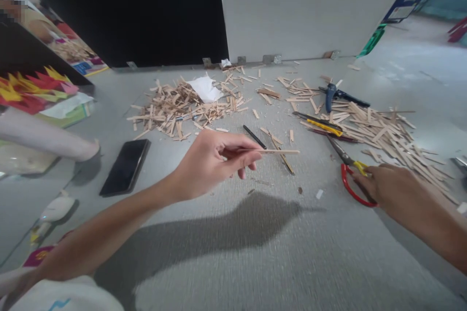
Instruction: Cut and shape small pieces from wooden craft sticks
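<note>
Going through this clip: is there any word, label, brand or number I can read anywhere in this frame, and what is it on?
None can be read.
Blue board at top right: pale label patches, too blurred to read.
Flat printed items at far left: too small and blurred.
Phone: screen dark, no marking visible.
Scissors at the right hand: no marking legible.
Wooden stick in the left hand: blank.

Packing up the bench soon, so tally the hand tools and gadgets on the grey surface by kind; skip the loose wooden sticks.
Scissors, red handles, under the right hand: 1
Blue-handled clamp tool: 1
Yellow-and-black cutter: 1
Black pencil beside the left hand: 1
Black phone: 1
Total: 5
</note>
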The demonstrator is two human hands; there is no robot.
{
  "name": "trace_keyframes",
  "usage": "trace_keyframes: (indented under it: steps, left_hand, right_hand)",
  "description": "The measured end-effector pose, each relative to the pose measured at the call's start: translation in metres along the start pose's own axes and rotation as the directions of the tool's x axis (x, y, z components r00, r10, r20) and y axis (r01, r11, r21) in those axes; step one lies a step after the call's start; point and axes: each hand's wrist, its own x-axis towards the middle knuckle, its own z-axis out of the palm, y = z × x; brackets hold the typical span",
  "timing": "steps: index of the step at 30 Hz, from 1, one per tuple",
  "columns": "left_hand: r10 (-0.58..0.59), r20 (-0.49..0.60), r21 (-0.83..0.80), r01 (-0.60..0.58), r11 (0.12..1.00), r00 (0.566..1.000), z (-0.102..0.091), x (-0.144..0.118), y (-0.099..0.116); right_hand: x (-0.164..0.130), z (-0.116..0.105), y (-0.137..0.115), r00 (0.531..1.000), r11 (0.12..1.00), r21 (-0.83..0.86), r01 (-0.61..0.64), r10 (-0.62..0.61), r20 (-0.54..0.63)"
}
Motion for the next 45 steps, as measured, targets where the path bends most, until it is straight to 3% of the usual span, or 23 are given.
trace_keyframes:
  steps: [3, 6, 8, 10, 13, 16, 18, 23, 30, 33, 36, 39, 45]
  left_hand:
    - [-0.105, 0.024, -0.122, 0.107, 0.987, 0.994, 0.001, 0.002, -0.010]
    - [-0.151, 0.032, -0.211, 0.154, 0.965, 0.988, 0.010, 0.005, -0.029]
    - [-0.131, -0.065, -0.266, 0.109, 0.958, 0.989, 0.019, 0.006, -0.044]
    - [-0.121, -0.071, -0.353, 0.089, 0.931, 0.990, 0.028, 0.006, -0.058]
    - [-0.197, 0.047, -0.556, 0.189, 0.810, 0.979, 0.039, 0.005, -0.075]
    - [-0.264, 0.109, -0.687, 0.264, 0.677, 0.958, 0.045, 0.005, -0.085]
    - [-0.290, 0.137, -0.693, 0.301, 0.655, 0.947, 0.047, 0.005, -0.088]
    - [-0.342, 0.127, -0.603, 0.346, 0.719, 0.931, 0.050, 0.002, -0.091]
    - [-0.285, 0.041, -0.515, 0.264, 0.816, 0.958, 0.055, 0.001, -0.090]
    - [-0.207, -0.031, -0.435, 0.173, 0.884, 0.978, 0.058, -0.001, -0.093]
    - [-0.161, -0.114, -0.369, 0.108, 0.923, 0.980, 0.061, -0.004, -0.098]
    - [-0.168, -0.096, -0.315, 0.130, 0.940, 0.981, 0.062, -0.004, -0.101]
    - [-0.208, -0.123, -0.373, 0.149, 0.916, 0.970, 0.057, -0.002, -0.098]
  right_hand:
    - [0.009, 0.006, -0.011, 0.982, 0.995, -0.080, 0.065, -0.078, -0.171]
    - [0.024, 0.013, -0.041, 0.922, 0.941, 0.073, 0.331, -0.306, -0.238]
    - [0.035, 0.014, -0.067, 0.897, 0.899, 0.156, 0.409, -0.365, -0.249]
    - [0.045, 0.014, -0.091, 0.911, 0.903, 0.169, 0.395, -0.361, -0.201]
    - [0.057, 0.017, -0.112, 0.928, 0.924, 0.131, 0.359, -0.338, -0.159]
    - [0.062, 0.029, -0.114, 0.932, 0.930, 0.131, 0.343, -0.319, -0.172]
    - [0.063, 0.040, -0.109, 0.928, 0.926, 0.182, 0.332, -0.285, -0.241]
    - [0.055, 0.056, -0.102, 0.863, 0.809, 0.409, 0.421, -0.219, -0.456]
    - [0.047, 0.052, -0.104, 0.726, 0.647, 0.442, 0.621, -0.262, -0.636]
    - [0.047, 0.051, -0.106, 0.708, 0.615, 0.448, 0.648, -0.270, -0.653]
    - [0.047, 0.050, -0.106, 0.681, 0.612, 0.390, 0.688, -0.358, -0.639]
    - [0.047, 0.049, -0.105, 0.643, 0.610, 0.321, 0.724, -0.430, -0.634]
    - [0.044, 0.048, -0.104, 0.625, 0.630, 0.282, 0.724, -0.427, -0.653]
